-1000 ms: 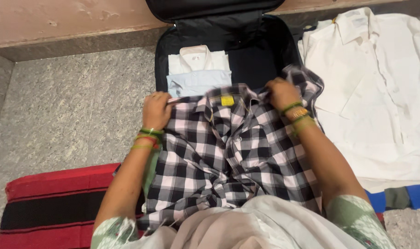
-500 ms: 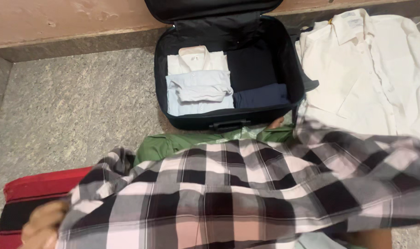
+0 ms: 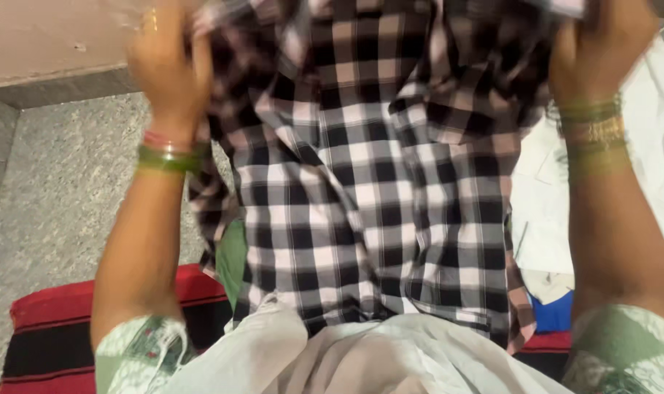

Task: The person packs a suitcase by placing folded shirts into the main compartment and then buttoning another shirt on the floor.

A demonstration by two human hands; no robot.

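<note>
**Checked cloth held up between two raised hands**

Checked cotton fills the middle of the view: a black, white and pale pink checked shirt [image 3: 375, 190] hangs from both hands, lifted high in front of the camera. The left hand [image 3: 168, 62] has its fingers [image 3: 200, 55] curled shut on the shirt's upper left part, green and red bangles [image 3: 168, 153] around that wrist. The right hand [image 3: 602, 51] grips the upper right part in the same closed way, though motion blur hides the fingertips; green and gold bangles [image 3: 591, 131] sit on its wrist. Between the two grips the cloth sags in loose folds and drops straight down, its lower hem reaching the pale fabric [image 3: 361, 357] across the person's lap at the bottom edge of the view.

Outward from the hands, a speckled grey stone floor [image 3: 76, 190] spreads to the left, meeting a low beige wall [image 3: 47, 36] at the top left corner. A red and black striped mat [image 3: 55, 335] lies on the floor at the lower left. A strip of green cloth [image 3: 232, 259] shows just beside the shirt's left edge. To the right, a white garment [image 3: 543, 219] lies spread on the floor, with a patch of blue cloth [image 3: 554, 314] below it.
</note>
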